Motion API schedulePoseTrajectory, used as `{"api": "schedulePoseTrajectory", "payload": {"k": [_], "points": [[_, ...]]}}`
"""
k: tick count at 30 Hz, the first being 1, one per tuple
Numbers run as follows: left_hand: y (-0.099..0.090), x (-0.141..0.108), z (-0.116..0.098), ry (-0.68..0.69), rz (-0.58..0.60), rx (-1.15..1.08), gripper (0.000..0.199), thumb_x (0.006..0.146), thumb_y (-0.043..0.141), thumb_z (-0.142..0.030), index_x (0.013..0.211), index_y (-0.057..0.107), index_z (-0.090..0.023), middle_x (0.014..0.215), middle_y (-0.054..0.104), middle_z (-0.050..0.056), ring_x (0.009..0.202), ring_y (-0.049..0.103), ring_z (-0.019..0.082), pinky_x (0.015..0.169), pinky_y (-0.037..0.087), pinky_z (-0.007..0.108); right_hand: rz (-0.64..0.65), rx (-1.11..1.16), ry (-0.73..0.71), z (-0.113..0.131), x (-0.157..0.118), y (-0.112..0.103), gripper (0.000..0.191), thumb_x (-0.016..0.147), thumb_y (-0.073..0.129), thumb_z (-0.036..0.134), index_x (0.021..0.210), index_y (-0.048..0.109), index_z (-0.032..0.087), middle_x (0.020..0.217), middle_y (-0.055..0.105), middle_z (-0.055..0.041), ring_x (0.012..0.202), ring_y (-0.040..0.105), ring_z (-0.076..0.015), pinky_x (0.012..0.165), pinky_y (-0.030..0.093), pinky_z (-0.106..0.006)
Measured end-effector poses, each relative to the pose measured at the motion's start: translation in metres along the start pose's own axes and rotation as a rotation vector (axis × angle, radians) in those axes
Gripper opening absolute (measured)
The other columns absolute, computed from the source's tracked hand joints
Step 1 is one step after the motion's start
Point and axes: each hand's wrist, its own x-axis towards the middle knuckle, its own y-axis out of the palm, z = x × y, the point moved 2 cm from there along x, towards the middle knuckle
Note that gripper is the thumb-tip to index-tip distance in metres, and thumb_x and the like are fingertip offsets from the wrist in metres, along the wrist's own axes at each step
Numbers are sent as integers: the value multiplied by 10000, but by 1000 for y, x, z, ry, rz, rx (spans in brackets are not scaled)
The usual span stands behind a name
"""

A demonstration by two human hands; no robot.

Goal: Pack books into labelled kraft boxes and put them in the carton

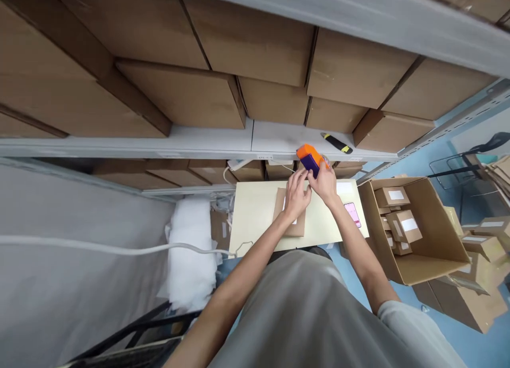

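One probably light, stiff tool (312, 152), best held mid-body, is filling our clamped right hand (324, 184); whether our left hand (297, 195) is gripping, we cannot tell.

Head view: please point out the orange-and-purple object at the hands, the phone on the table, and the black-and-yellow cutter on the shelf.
Orange-and-purple object (314, 155): head view, on its orange body.
Phone (352, 214): head view, mid-screen.
Black-and-yellow cutter (337, 143): head view, mid-handle.
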Motion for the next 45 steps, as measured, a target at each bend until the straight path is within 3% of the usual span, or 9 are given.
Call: {"api": "schedulePoseTrajectory", "payload": {"k": [7,13,18,21,24,28,33,38,45], "points": [[-32,82,4,6,-139,-46,599,984,529,-133,1579,585,-182,1606,655,168,1538,575,326,1347,458,535,27,96,-172,28,96,-38,445,1065,395,188,1428,541,-25,1176,798,-302,1170,744,-432,1160,480,-579],[-35,69,8,-58,-154,-3,500,1010,552,-155,1501,648,-176,1554,690,168,1478,617,322,1309,488,515,130,60,-210,18,138,-37,423,995,501,132,1368,653,2,1288,784,-311,1269,711,-414,1221,464,-572],[-13,33,24,-153,-35,52,464,1038,538,-182,1479,680,-172,1556,703,151,1493,612,320,1317,477,501,-21,144,-231,4,148,-26,486,973,553,177,1416,636,-4,1435,698,-330,1436,571,-450,1285,385,-682],[11,-15,43,-231,92,110,440,1067,546,-236,1477,701,-194,1619,668,141,1610,522,330,1367,410,534,-230,318,-254,-13,115,-4,546,1053,492,267,1563,550,82,1614,582,-274,1538,490,-429,1334,323,-715],[32,-80,62,-422,182,214,423,1079,597,-336,1461,729,-210,1721,571,157,1729,351,389,1418,278,631,-286,519,-176,-40,42,44,537,1132,386,357,1628,499,183,1691,530,-212,1606,453,-378,1353,337,-684],[46,-154,71,-679,232,326,599,1055,677,-457,1590,656,-188,1857,343,216,1778,196,443,1413,232,677,-57,725,89,-71,-87,136,523,1138,391,437,1547,572,164,1554,657,-232,1497,582,-360,1314,436,-639],[58,-185,61,-692,269,395,704,1091,615,-551,1701,548,-207,1910,193,210,1788,169,418,1401,276,643,282,888,358,-79,-214,216,641,1136,361,522,1505,615,64,1533,682,-306,1496,615,-387,1328,439,-637],[82,-187,39,-806,224,449,760,1119,546,-599,1756,460,-193,1917,144,221,1791,137,429,1406,257,660,520,1056,463,-80,-257,236,780,1134,336,691,1585,610,116,1637,642,-266,1546,616,-374,1330,463,-609],[117,-178,22,-720,306,462,671,1172,402,-478,1772,442,-180,1930,143,176,1814,-3,366,1449,59,651,755,1212,441,-75,-252,233,1098,1077,218,876,1747,431,33,1816,434,-248,1727,401,-368,1447,280,-562]]}}
